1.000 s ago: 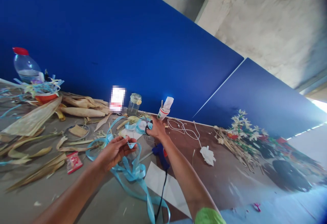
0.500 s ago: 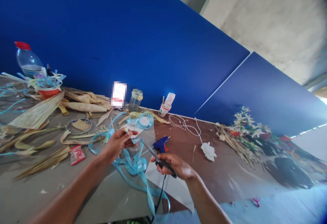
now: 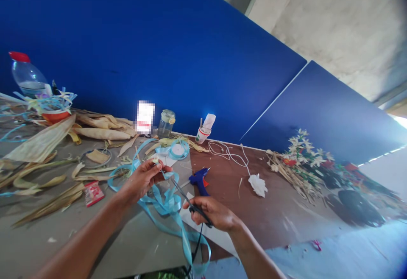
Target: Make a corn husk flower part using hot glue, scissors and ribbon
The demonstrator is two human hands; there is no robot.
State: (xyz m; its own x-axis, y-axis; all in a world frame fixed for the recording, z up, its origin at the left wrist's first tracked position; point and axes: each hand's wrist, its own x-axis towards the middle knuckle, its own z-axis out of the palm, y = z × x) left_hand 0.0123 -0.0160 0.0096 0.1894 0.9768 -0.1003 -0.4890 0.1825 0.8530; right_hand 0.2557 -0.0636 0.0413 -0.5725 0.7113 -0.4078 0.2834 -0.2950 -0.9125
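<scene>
My left hand [image 3: 146, 177] pinches a light blue ribbon [image 3: 170, 202], with a small pale tip showing above its thumb. Loops of the ribbon hang below the fingers and trail over the front of the table. In my right hand [image 3: 211, 212] is a pair of scissors [image 3: 182, 193] with black handles, its blades pointing up and left at the ribbon beside my left fingers. The blades look nearly closed. Just behind my right hand lies a blue glue gun [image 3: 199, 180], partly hidden. A ribbon spool [image 3: 178, 149] rests behind my left hand.
Dried corn husks [image 3: 47, 185] and a red packet [image 3: 93, 193] lie on the left. Along the blue partition stand a bottle [image 3: 28, 77], a glass jar [image 3: 166, 124] and a paper cup [image 3: 202, 135]. A white cable [image 3: 229, 152], crumpled tissue [image 3: 257, 185] and artificial flowers [image 3: 305, 152] are on the right.
The scissor blades have come closer together at the ribbon, and my right hand has turned slightly. My left hand keeps its pinch. The whole view has shifted a little.
</scene>
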